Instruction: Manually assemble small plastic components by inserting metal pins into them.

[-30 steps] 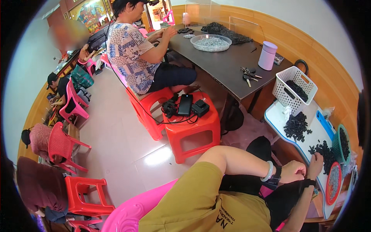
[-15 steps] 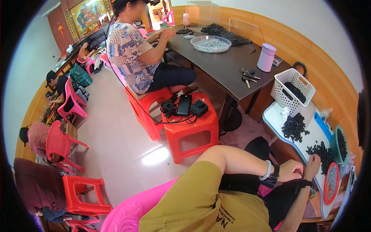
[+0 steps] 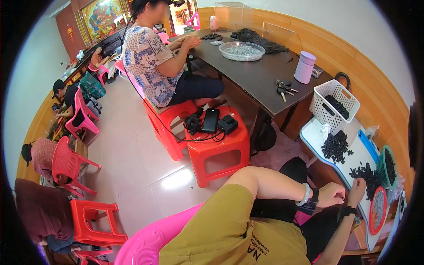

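My left hand [image 3: 331, 194], with a pale bracelet and a black band at its wrist, is closed with curled fingers above my lap. Close to its right is my right hand [image 3: 356, 192], its fingers pinched together at the edge of a white board [image 3: 314, 132]. Whatever either hand holds is too small or hidden to make out. Beyond the right fingertips lies a heap of small black pieces [image 3: 367, 173]. Beside that hand rests a red-rimmed tray [image 3: 373, 231] of small clear or grey pieces. A green basket [image 3: 381, 167] with black pieces stands just past the heap.
A second black heap [image 3: 335, 149], a blue tool [image 3: 368, 145] and a white basket [image 3: 316, 105] share the board. Farther off, a dark table [image 3: 247, 73] bears a lilac flask [image 3: 304, 68] and keys [image 3: 284, 88]. A red stool [image 3: 205, 150] holds cabled devices; a co-worker [image 3: 152, 66] sits behind it.
My hands have hardly moved. Across the dark table, the co-worker's hands have come closer together.
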